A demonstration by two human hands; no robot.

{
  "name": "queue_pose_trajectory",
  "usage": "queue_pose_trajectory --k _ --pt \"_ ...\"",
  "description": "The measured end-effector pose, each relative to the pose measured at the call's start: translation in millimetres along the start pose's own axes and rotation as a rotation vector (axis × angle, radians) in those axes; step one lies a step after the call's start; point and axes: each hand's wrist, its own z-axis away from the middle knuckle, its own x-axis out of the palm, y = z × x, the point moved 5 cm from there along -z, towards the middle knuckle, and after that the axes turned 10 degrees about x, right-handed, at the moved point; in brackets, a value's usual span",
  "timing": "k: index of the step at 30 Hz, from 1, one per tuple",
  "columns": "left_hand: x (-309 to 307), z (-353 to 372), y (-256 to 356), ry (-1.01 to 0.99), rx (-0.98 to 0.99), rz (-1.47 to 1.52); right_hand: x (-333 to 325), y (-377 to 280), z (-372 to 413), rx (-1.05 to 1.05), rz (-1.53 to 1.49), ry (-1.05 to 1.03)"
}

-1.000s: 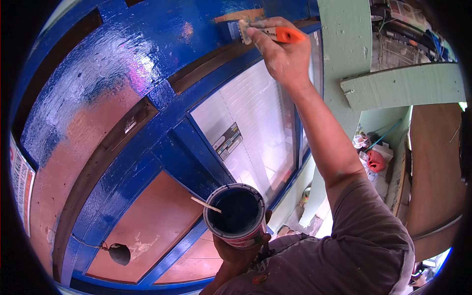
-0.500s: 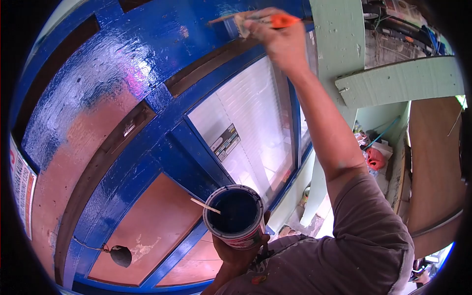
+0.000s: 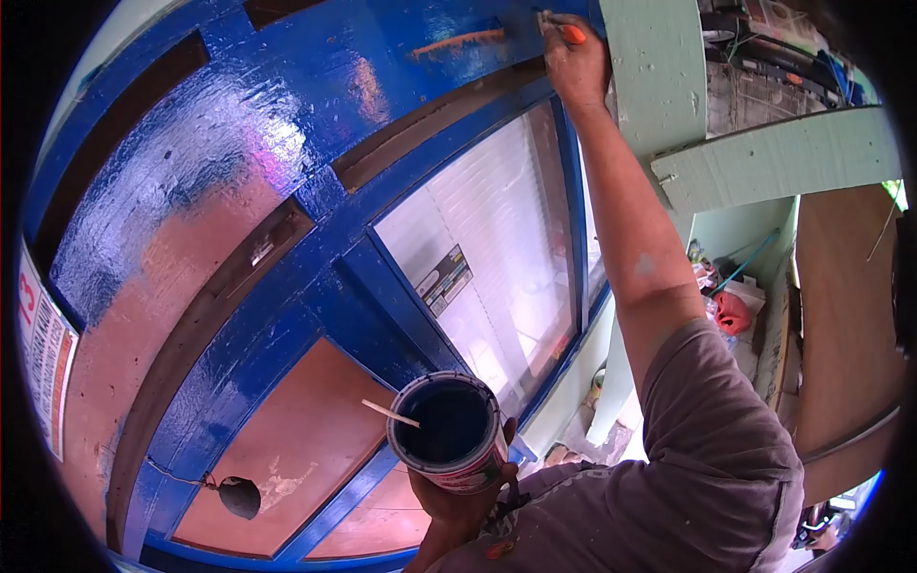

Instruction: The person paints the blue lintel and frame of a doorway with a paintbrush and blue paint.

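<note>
My right hand (image 3: pixel 576 59) is raised high and grips an orange-handled paintbrush (image 3: pixel 564 29), its bristles against the top of the blue-painted wooden door frame (image 3: pixel 315 105). A thin unpainted orange streak (image 3: pixel 458 40) shows just left of the brush. My left hand (image 3: pixel 458 501) holds a paint can (image 3: pixel 447 430) of dark blue paint from below, near my chest. A thin wooden stir stick (image 3: pixel 390 413) pokes out over the can's rim.
Glass panes (image 3: pixel 487 248) sit in the frame's middle. Bare brown panels (image 3: pixel 277 449) lie low and left, with a dark round knob (image 3: pixel 237 495). A pale green post and beam (image 3: pixel 764 158) stand at right, with clutter and a red object (image 3: pixel 731 310) beyond.
My right hand has moved up and to the right along the frame's top with the brush. The paint can has sunk slightly lower in view.
</note>
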Motion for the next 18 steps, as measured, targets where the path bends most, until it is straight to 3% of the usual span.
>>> queue_pose_trajectory --k 2,5,6,9,12,18 --pt "7 -2 1 -0.018 0.029 -0.014 9 10 -7 -0.025 -0.126 0.022" --pt "10 1 1 0.023 0.066 -0.087 27 -17 18 -0.024 0.045 -0.074" --pt "9 1 2 0.033 0.073 -0.120 33 -8 14 0.055 -0.042 -0.117" --pt "3 0 4 0.056 0.083 -0.233 16 -76 35 0.199 -0.165 -0.305" --pt "-5 -3 6 0.120 0.088 -0.351 14 -90 34 0.096 -0.486 -0.371" --pt "-4 -6 8 0.118 0.084 -0.317 25 -54 9 0.227 -0.357 -0.319"
